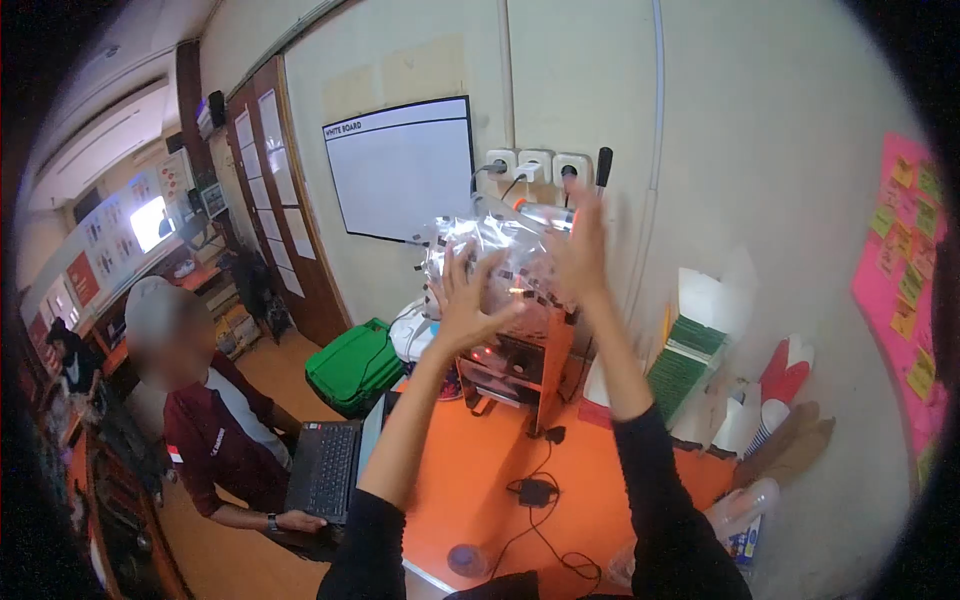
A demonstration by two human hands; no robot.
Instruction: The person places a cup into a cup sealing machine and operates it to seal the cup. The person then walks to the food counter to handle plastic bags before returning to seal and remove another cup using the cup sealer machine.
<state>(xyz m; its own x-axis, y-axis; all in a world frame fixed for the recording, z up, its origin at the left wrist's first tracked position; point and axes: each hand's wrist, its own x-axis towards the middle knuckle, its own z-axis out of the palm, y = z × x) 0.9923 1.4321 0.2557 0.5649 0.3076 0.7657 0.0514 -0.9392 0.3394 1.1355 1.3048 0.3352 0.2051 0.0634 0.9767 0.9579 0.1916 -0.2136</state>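
My left hand (472, 308) reaches up to a shiny clear plastic sheet (495, 232) with small black tabs, its fingers spread over the front of it. My right hand (582, 255) is raised at the sheet's right side, fingers stretched upward and slightly blurred. The sheet lies over the top of an orange and black machine (515, 365) with small red lights. Behind the right hand show a silver cylinder (545, 214) with an orange rim and a black handle (604, 167).
On the orange table (455, 500) lie a black power adapter (537, 492) with cables and a clear cup (467, 560). Green boxes (690, 350) stand on the right. At left a person (225, 430) holds a laptop (325, 468). A green case (350, 365) sits behind.
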